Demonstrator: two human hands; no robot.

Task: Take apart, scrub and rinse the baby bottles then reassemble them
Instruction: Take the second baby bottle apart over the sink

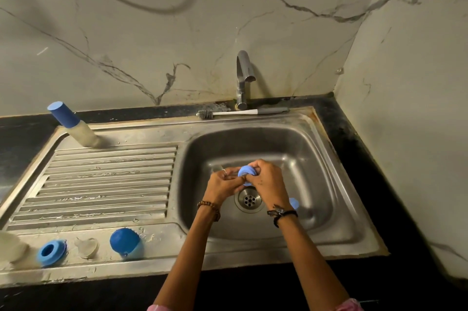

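Over the sink basin (309,158), my left hand (222,182) grips a clear bottle (218,168) whose body is mostly hidden by my fingers. My right hand (266,179) grips the light blue collar ring (245,171) at the bottle's mouth. A capped bottle (73,124) with a blue cap stands at the draining board's far left corner. Along the front edge lie a blue collar ring (52,252), a clear teat (87,247) and a blue cap (126,243). Another blue piece (293,203) shows in the basin behind my right wrist.
A bottle brush (240,113) lies on the sink rim behind the basin, below the tap (243,77). The drain (249,199) sits under my hands. A pale bottle body (12,247) lies at the far left front. Marble walls close in at the back and right.
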